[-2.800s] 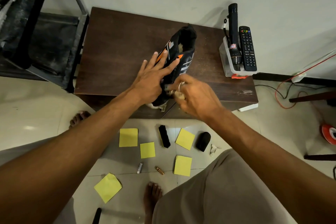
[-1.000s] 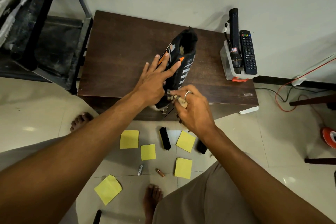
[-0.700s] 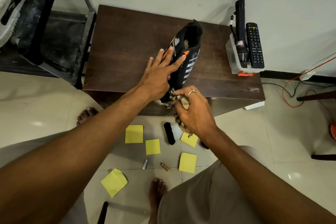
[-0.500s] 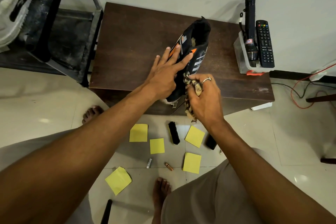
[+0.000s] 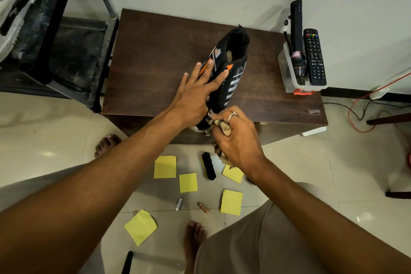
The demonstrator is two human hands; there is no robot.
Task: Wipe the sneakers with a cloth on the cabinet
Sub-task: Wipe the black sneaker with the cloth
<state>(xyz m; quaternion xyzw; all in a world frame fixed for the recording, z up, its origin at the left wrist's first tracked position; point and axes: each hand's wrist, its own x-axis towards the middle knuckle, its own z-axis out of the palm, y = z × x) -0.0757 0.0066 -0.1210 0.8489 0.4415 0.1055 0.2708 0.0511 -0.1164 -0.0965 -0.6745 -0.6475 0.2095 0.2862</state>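
A black sneaker (image 5: 232,66) with orange and white markings lies on the dark wooden cabinet (image 5: 155,55), toe toward me at the front edge. My left hand (image 5: 195,93) rests flat on the sneaker's left side, fingers spread, holding it down. My right hand (image 5: 235,138) is closed around a striped beige cloth (image 5: 220,123) and presses it against the toe end. Part of the cloth hangs below my fist over the cabinet's edge. The toe itself is hidden by my hands.
A clear box (image 5: 291,75) at the cabinet's right end carries a black torch (image 5: 297,38) and a remote (image 5: 314,55). On the floor below lie several yellow notes (image 5: 165,167), a shoe brush (image 5: 208,168) and two batteries (image 5: 179,204). A dark metal rack (image 5: 55,51) stands left; cables (image 5: 360,109) run right.
My right hand with the cloth has slid back from the sneaker's side stripes to its toe end. My left hand stays pressed on the sneaker. The camera has shifted a little.
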